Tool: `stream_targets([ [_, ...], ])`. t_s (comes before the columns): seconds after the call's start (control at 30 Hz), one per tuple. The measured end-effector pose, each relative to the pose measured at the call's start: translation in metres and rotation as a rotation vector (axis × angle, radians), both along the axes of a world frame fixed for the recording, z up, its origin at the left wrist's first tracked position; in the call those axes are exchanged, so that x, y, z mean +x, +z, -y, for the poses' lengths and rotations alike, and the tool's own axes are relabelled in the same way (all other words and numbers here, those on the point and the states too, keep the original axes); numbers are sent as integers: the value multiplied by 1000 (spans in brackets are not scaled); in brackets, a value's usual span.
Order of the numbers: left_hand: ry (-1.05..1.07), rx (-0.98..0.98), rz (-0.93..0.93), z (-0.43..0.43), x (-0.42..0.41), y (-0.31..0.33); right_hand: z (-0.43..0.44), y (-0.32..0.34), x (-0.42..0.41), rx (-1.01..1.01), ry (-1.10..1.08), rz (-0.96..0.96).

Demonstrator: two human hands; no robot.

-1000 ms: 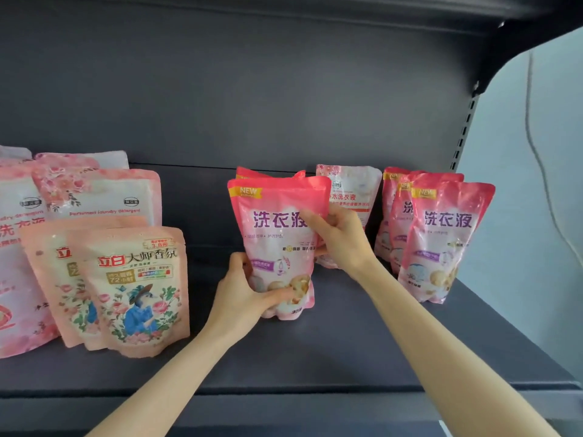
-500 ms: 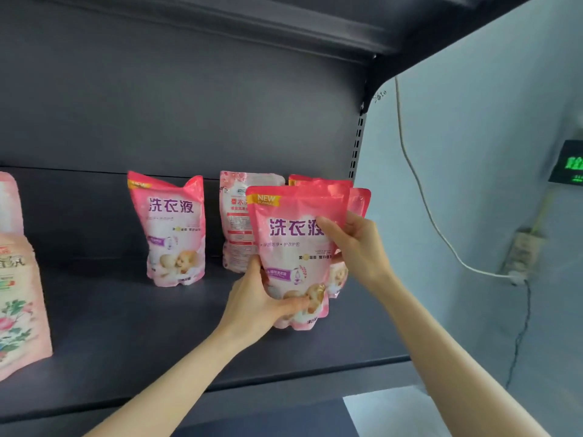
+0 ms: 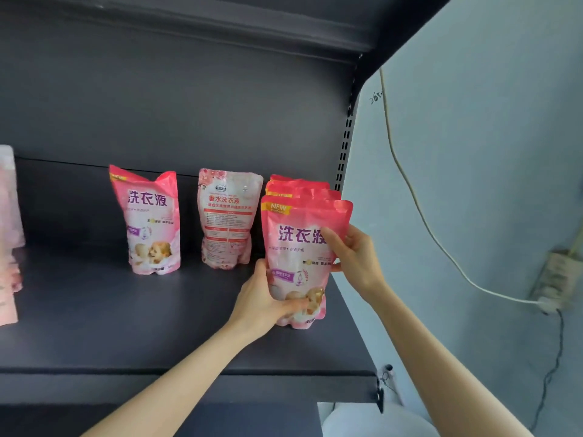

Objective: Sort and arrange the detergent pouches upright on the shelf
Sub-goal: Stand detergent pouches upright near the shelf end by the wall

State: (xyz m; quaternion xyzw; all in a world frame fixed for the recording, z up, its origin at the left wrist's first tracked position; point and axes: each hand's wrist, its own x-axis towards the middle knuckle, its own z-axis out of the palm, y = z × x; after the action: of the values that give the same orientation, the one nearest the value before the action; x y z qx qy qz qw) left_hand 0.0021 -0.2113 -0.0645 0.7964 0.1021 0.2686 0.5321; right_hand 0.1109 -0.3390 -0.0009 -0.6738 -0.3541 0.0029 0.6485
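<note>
A pink detergent pouch (image 3: 296,247) stands upright at the right end of the dark shelf (image 3: 126,326), in front of a row of matching pink pouches (image 3: 299,187). My left hand (image 3: 268,298) grips its lower left side. My right hand (image 3: 353,257) holds its right edge, thumb across the front. Another pink pouch (image 3: 151,222) stands alone further left. Between them, a pale rose-print pouch (image 3: 227,219) stands near the back panel.
Blurred pink pouches (image 3: 8,234) sit at the far left edge. The shelf's right upright (image 3: 345,146) borders a pale wall (image 3: 489,152) with a white cable (image 3: 419,209) and a socket (image 3: 555,279). An upper shelf (image 3: 220,23) hangs overhead.
Both hands carried the pink pouch rightwards from the middle of the shelf to the front of the row at the right end. The view has swung right with it.
</note>
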Motion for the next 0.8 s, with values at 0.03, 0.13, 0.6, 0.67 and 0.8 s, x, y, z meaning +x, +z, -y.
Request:
stream_targets([
  [0.03, -11, -2, -7, 0, -1, 0, 0, -1, 2, -7, 26, 6],
  [0.13, -88, 7, -68, -8, -6, -3, 4, -7, 3, -49, 124, -16],
  [0.6, -17, 96, -102, -17, 0, -14, 3, -22, 5, -112, 167, -31],
  [0.67, -19, 97, -106, -17, 1, -15, 2, -22, 7, -123, 160, -24],
  [0.8, -27, 88, -120, -16, 0, -15, 1, -23, 7, -146, 135, -8],
])
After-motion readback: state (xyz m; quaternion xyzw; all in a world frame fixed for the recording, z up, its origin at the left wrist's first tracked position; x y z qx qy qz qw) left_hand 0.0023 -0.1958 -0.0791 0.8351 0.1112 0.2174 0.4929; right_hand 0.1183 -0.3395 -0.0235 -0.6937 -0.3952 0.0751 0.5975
